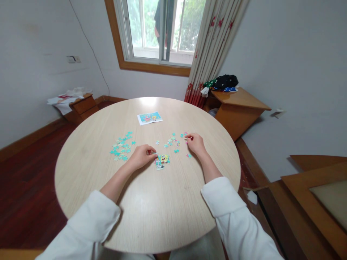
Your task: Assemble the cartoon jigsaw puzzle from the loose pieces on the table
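A small joined patch of jigsaw puzzle (164, 159), showing a yellow cartoon figure, lies flat on the round table (151, 209). My left hand (143, 156) is at the patch's upper left edge, its thumb and fingers pinched on a puzzle piece there; the fingers partly hide that piece. Farther right, my right hand (195, 143) has its fingertips closed on a small puzzle piece (186, 138) among loose ones. Several mixed-colour loose pieces (173, 141) lie between the hands, and one piece (188, 156) lies just below my right hand.
A larger spread of turquoise pieces (121, 146) lies left of my left hand. Toward the table's far side is a printed picture sheet (149, 118). Behind are a wooden cabinet (241, 104) with cloths on it, a curtain (211, 43) and a window.
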The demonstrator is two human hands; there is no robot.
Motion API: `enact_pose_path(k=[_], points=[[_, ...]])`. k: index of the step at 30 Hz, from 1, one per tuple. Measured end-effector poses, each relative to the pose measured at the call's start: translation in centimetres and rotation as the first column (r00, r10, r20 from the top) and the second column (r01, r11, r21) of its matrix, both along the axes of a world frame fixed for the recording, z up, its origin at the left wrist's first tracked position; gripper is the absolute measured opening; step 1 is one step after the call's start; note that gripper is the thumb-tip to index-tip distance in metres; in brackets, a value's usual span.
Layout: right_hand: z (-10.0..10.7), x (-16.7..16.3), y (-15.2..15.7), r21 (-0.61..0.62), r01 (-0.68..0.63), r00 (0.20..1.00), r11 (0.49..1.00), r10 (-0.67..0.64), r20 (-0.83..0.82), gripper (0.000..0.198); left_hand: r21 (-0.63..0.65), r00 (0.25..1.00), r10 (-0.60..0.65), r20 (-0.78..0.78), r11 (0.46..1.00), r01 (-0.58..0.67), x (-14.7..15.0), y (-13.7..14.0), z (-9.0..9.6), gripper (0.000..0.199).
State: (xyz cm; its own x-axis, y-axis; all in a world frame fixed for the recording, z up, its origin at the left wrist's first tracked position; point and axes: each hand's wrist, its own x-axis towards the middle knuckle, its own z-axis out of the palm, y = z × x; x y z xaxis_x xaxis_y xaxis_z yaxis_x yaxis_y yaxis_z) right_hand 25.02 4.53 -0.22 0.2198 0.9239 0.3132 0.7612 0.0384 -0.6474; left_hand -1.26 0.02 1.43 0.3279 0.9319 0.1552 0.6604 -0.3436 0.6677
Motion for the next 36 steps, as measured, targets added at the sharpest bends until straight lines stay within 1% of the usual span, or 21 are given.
enact_pose_path(k=[5,10,13,16,19,26,31,36], points=[[0.1,1.2,0.0,-0.035,0.032,0.999,0.999,-0.031,0.018,0.030,-0.004,0.993,0.108,0.044,0.994,-0.108,0.0,0.1,0.3,0.014],[0.2,2.4,0.0,-0.073,0.101,0.995,0.992,-0.100,0.018,0.034,-0.006,0.983,0.165,0.086,0.986,-0.165,-0.1,0.2,0.4,0.012],[0.0,3.2,0.1,-0.087,0.122,0.992,0.989,-0.122,0.001,0.033,0.004,0.976,0.174,0.127,0.984,-0.176,-0.2,0.3,0.4,0.012],[-0.1,3.7,0.2,-0.108,0.112,0.992,0.988,-0.117,-0.040,0.034,0.014,0.967,0.181,0.178,0.982,-0.187,-0.3,0.4,0.2,0.015],[-0.3,3.9,0.3,-0.114,0.101,0.992,0.988,-0.109,-0.065,0.036,0.022,0.962,0.196,0.189,0.979,-0.204,-0.5,0.7,-0.2,0.017],[-0.8,4.4,0.6,-0.068,0.111,0.987,0.992,-0.118,-0.109,0.034,0.069,0.952,0.224,0.210,0.968,-0.243,-0.9,1.0,-0.5,0.024],[-1.1,4.3,0.8,-0.068,0.117,0.990,0.991,-0.122,-0.077,0.032,0.074,0.933,0.250,0.258,0.958,-0.277,-1.0,1.1,-0.2,0.027],[-0.9,3.6,0.7,-0.045,0.078,0.997,0.996,-0.079,-0.020,0.034,0.061,0.940,0.233,0.248,0.965,-0.255,-1.0,1.1,-0.1,0.029]])
